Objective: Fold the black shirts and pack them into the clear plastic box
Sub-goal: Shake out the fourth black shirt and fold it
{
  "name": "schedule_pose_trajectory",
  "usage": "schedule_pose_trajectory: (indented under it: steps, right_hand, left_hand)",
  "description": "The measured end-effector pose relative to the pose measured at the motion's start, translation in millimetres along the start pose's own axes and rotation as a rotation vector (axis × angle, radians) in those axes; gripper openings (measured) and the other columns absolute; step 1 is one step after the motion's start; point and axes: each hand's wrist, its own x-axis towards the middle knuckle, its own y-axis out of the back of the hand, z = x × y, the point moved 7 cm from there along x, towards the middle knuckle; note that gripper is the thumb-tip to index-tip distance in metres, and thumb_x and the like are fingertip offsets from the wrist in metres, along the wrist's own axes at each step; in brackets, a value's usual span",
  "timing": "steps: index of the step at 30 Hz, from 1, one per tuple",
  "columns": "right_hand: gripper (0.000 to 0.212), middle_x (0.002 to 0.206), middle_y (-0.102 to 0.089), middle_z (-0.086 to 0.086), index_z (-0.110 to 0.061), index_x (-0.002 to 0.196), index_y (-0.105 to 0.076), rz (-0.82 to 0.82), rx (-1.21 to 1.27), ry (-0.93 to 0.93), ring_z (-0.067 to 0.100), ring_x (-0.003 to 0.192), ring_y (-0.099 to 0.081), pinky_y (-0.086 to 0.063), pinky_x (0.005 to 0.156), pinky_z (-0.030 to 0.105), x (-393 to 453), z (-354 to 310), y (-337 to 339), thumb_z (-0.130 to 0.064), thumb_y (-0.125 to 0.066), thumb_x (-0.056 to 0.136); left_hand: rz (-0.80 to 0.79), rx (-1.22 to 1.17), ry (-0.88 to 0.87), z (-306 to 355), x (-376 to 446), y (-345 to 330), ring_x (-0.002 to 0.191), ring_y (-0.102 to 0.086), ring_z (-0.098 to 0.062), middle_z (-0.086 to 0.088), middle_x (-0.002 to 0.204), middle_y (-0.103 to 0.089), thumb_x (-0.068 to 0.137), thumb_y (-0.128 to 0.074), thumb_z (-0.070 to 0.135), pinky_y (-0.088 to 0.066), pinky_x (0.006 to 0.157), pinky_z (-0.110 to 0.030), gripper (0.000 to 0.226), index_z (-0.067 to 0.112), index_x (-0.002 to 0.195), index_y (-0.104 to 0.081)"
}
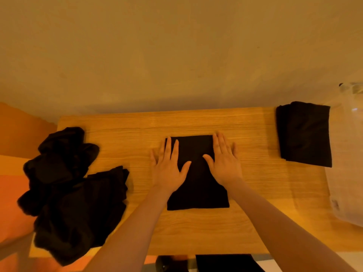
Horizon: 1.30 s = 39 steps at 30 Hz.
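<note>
A black shirt (196,185), folded into a rectangle, lies flat in the middle of the wooden table (196,232). My left hand (167,165) presses flat on its left edge with straight fingers. My right hand (224,160) presses flat on its right edge the same way. A heap of unfolded black shirts (72,189) covers the table's left end. A stack of folded black shirts (305,134) sits at the far right corner. The clear plastic box (347,154) stands past the table's right edge, partly cut off by the frame.
A plain wall runs behind the table's far edge. Orange floor shows at the left. Bare table top lies between the middle shirt and each of the other piles. A dark shape sits below the table's near edge.
</note>
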Motion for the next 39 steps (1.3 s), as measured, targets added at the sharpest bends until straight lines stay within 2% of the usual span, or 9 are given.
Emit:
schedule_pose_trajectory:
  steps: [4, 7, 10, 13, 16, 21, 25, 31, 39]
  right_hand:
    - [0.077, 0.155, 0.010, 0.003, -0.016, 0.146, 0.010, 0.014, 0.105, -0.059, 0.016, 0.142, 0.015, 0.005, 0.116, 0.040, -16.3, 17.4, 13.6, -0.062, -0.003, 0.086]
    - [0.077, 0.151, -0.011, 0.002, -0.014, 0.146, -0.016, 0.100, 0.018, 0.286, 0.014, 0.140, -0.009, -0.012, 0.116, 0.040, -51.4, -3.1, 22.1, -0.064, -0.012, 0.087]
    - [0.068, 0.145, -0.036, 0.000, -0.019, 0.137, -0.037, -0.066, -0.160, 0.489, 0.013, 0.134, -0.029, -0.014, 0.111, 0.036, -90.4, -13.9, -3.0, -0.060, -0.027, 0.083]
    - [0.065, 0.138, -0.049, -0.002, -0.021, 0.132, -0.046, -0.226, -0.171, 0.384, 0.012, 0.131, -0.033, -0.005, 0.112, 0.032, -109.5, 1.3, -17.5, -0.061, -0.020, 0.089]
    - [0.062, 0.136, -0.052, -0.001, -0.020, 0.129, -0.052, -0.164, -0.166, 0.368, 0.014, 0.130, -0.038, -0.007, 0.112, 0.031, -112.8, 1.9, -15.8, -0.055, -0.013, 0.096]
    - [0.040, 0.129, -0.058, 0.000, -0.019, 0.118, -0.062, 0.002, 0.043, 0.407, 0.007, 0.126, -0.041, -0.038, 0.107, 0.041, -113.9, -4.3, 3.4, -0.019, -0.069, 0.079]
    - [0.030, 0.116, -0.061, -0.003, -0.015, 0.120, -0.061, -0.051, 0.524, 0.103, 0.004, 0.109, -0.051, -0.038, 0.088, 0.005, -109.4, 7.9, 24.9, -0.019, -0.057, 0.090]
    - [0.020, 0.095, -0.062, -0.010, -0.018, 0.110, -0.061, -0.027, 0.958, -0.144, 0.003, 0.091, -0.058, -0.045, 0.072, 0.010, -79.1, 9.4, 45.6, -0.019, -0.056, 0.091]
    - [0.021, 0.099, -0.060, -0.001, -0.013, 0.112, -0.057, 0.011, 0.983, -0.254, 0.013, 0.092, -0.057, -0.043, 0.073, 0.022, -17.1, 8.5, 32.0, -0.023, -0.046, 0.096]
  left_hand:
    - [0.036, -0.021, -0.021, -14.8, -22.2, 15.4, 0.141, 0.018, -0.025, -0.007, 0.152, 0.016, 0.082, -0.004, 0.064, 0.011, 0.112, -0.050, 0.082, 0.016, 0.146, 0.008]
    - [0.106, 0.092, -0.395, 1.0, -69.9, 15.8, 0.142, -0.008, -0.024, -0.008, 0.152, -0.020, 0.089, -0.025, 0.053, -0.012, 0.116, -0.047, 0.070, 0.012, 0.145, -0.020]
    - [0.023, 0.159, -0.531, -2.7, -104.5, -7.0, 0.136, -0.024, -0.019, -0.005, 0.142, -0.044, 0.088, -0.030, 0.050, -0.012, 0.113, -0.037, 0.060, 0.014, 0.136, -0.035]
    - [-0.069, 0.141, -0.463, -13.5, -110.7, -17.8, 0.134, -0.035, -0.016, -0.001, 0.139, -0.048, 0.089, -0.030, 0.047, -0.030, 0.110, -0.031, 0.055, 0.017, 0.135, -0.040]
    - [-0.132, 0.087, -0.444, -9.0, -109.3, -11.6, 0.124, -0.050, -0.015, 0.002, 0.131, -0.056, 0.087, -0.030, 0.042, -0.045, 0.095, -0.031, 0.051, 0.019, 0.125, -0.057]
    - [-0.094, -0.146, -0.369, -5.9, -111.5, 11.9, 0.133, -0.021, 0.001, 0.008, 0.142, -0.043, 0.095, -0.029, 0.038, -0.024, 0.110, -0.024, 0.045, 0.022, 0.130, -0.053]
    - [-0.076, -0.571, -0.146, -14.3, -114.6, 30.6, 0.128, -0.035, 0.000, 0.011, 0.136, -0.045, 0.095, -0.048, 0.030, -0.034, 0.106, -0.023, 0.034, 0.020, 0.127, -0.054]
    - [-0.029, -0.956, 0.093, -10.6, -86.9, 62.0, 0.078, -0.054, -0.004, 0.004, 0.088, -0.059, 0.096, -0.046, 0.026, -0.043, 0.066, -0.016, 0.011, 0.022, 0.097, -0.056]
    - [-0.065, -1.241, 0.336, -15.5, -28.7, 32.4, 0.096, -0.055, -0.008, 0.006, 0.103, -0.058, 0.096, -0.045, 0.032, -0.046, 0.081, -0.023, 0.024, 0.019, 0.113, -0.054]
